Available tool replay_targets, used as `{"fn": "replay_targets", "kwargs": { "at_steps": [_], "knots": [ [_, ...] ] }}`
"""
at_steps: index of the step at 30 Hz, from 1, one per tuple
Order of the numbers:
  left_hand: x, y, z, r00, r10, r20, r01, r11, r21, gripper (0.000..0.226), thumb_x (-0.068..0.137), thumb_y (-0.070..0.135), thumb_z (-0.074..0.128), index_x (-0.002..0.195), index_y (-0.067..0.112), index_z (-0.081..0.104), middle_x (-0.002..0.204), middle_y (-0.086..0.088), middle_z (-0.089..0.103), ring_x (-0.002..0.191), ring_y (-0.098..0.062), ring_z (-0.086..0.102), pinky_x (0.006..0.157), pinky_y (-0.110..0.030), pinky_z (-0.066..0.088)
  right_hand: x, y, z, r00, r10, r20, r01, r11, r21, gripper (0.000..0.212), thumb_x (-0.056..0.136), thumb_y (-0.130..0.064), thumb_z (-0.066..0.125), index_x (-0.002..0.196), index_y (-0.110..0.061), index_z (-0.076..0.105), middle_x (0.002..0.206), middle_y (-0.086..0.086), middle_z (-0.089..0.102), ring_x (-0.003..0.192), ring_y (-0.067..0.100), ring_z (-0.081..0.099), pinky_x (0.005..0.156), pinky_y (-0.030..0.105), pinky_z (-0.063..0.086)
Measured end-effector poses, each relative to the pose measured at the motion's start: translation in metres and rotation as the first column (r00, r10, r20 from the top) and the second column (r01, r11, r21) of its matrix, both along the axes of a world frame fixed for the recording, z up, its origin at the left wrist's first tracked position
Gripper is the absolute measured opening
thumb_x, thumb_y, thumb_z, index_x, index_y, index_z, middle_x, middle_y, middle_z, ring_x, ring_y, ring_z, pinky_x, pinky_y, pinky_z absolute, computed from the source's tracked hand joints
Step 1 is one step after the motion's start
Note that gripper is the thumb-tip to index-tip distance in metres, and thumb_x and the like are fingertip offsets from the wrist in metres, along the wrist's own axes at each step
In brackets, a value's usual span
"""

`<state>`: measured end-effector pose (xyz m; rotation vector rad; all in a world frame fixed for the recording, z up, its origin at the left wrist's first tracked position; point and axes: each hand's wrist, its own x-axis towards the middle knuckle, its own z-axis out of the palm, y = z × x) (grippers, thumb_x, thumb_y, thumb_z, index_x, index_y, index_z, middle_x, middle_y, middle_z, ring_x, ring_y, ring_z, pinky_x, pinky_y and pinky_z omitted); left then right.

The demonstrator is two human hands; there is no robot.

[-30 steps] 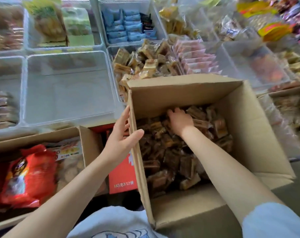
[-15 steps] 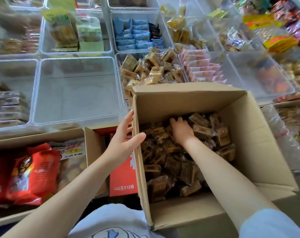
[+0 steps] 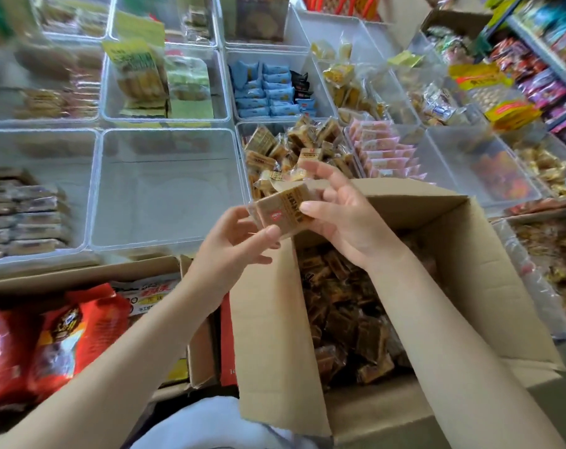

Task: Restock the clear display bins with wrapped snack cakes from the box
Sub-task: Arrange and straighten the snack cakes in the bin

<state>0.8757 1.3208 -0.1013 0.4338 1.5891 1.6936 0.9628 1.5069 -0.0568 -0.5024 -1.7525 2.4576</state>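
An open cardboard box in front of me holds a heap of brown wrapped snack cakes. Both hands are raised above the box's far left corner and hold one tan wrapped snack cake between them. My left hand pinches its near lower edge with thumb and fingers. My right hand grips its right end, with the other fingers spread. Just behind the cake, a clear display bin is piled with the same tan cakes.
An empty clear bin lies left of the cake bin. Around it are bins of blue packets, pink packets and green-yellow packs. Another carton with red bags stands at lower left. Snack shelves fill the right.
My right hand has come up out of the box with a cake. My left hand has left the box's edge and joined it on the cake. The camera view tilted up.
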Motion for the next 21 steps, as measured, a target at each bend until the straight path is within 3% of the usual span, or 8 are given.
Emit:
{"fn": "replay_targets", "kwargs": {
  "at_steps": [2,6,9,12,15,18,21],
  "knots": [
    [-0.021,-0.014,0.007,0.991,0.072,0.112,-0.078,0.996,0.048,0.045,0.077,0.029,0.084,0.112,0.012,0.061,0.099,-0.004,0.076,0.090,-0.023,0.074,0.074,-0.035,0.061,-0.019,-0.025,-0.001,0.999,0.022,0.024,-0.025,0.995,0.096,0.049,0.088,-0.002,0.064,0.132,-0.020,0.056,0.112,0.019,0.058,0.108,0.032,0.061,0.095,0.047,0.054],
    [-0.069,-0.064,0.001,0.986,0.163,0.040,-0.165,0.986,0.035,0.031,0.081,0.009,0.077,0.109,0.015,0.065,0.097,-0.003,0.076,0.089,-0.021,0.074,0.070,-0.030,0.061,-0.060,-0.068,-0.008,0.987,0.061,0.150,-0.122,0.889,0.442,0.019,0.087,-0.014,0.072,0.103,-0.014,0.063,0.098,0.006,0.064,0.093,0.020,0.064,0.085,0.035,0.055],
    [-0.102,-0.109,-0.008,0.983,0.180,-0.034,-0.180,0.984,0.014,0.043,0.071,0.009,0.086,0.109,0.019,0.068,0.098,-0.001,0.076,0.091,-0.019,0.073,0.072,-0.031,0.061,-0.097,-0.104,-0.024,0.943,0.138,0.303,-0.308,0.707,0.637,0.015,0.087,-0.022,0.075,0.094,-0.014,0.065,0.089,-0.003,0.069,0.083,0.008,0.065,0.084,0.033,0.055],
    [-0.127,-0.148,-0.026,0.966,0.183,-0.182,-0.195,0.979,-0.052,0.040,0.073,0.018,0.077,0.111,0.026,0.069,0.104,0.002,0.076,0.100,-0.016,0.070,0.085,-0.033,0.058,-0.135,-0.141,-0.045,0.933,0.187,0.307,-0.351,0.659,0.665,0.014,0.084,-0.019,0.079,0.088,-0.018,0.065,0.082,-0.010,0.067,0.077,0.004,0.063,0.078,0.028,0.054],
    [-0.157,-0.203,-0.060,0.893,0.246,-0.377,-0.339,0.919,-0.204,0.043,0.083,0.023,0.076,0.124,0.024,0.065,0.119,0.005,0.069,0.112,-0.010,0.064,0.096,-0.034,0.053,-0.183,-0.187,-0.065,0.947,0.190,0.257,-0.319,0.601,0.732,0.025,0.082,-0.016,0.080,0.090,-0.028,0.059,0.087,-0.015,0.066,0.082,0.002,0.064,0.077,0.023,0.053],
    [-0.180,-0.262,-0.097,0.776,0.062,-0.628,-0.458,0.741,-0.492,0.054,0.088,0.026,0.069,0.138,0.009,0.056,0.137,-0.009,0.058,0.130,-0.026,0.051,0.112,-0.037,0.037,-0.225,-0.224,-0.081,0.973,0.128,0.192,-0.231,0.554,0.800,0.031,0.080,-0.019,0.081,0.103,-0.023,0.061,0.090,-0.016,0.066,0.083,0.000,0.062,0.074,0.015,0.048],
    [-0.189,-0.303,-0.122,0.705,-0.183,-0.686,-0.465,0.611,-0.641,0.066,0.083,0.029,0.065,0.143,0.006,0.051,0.148,-0.016,0.049,0.142,-0.032,0.040,0.117,-0.047,0.028,-0.262,-0.255,-0.096,0.974,0.146,0.175,-0.223,0.457,0.861,0.036,0.081,-0.020,0.080,0.112,-0.021,0.061,0.097,-0.012,0.068,0.085,0.005,0.062,0.075,0.016,0.046]
  ]
}}
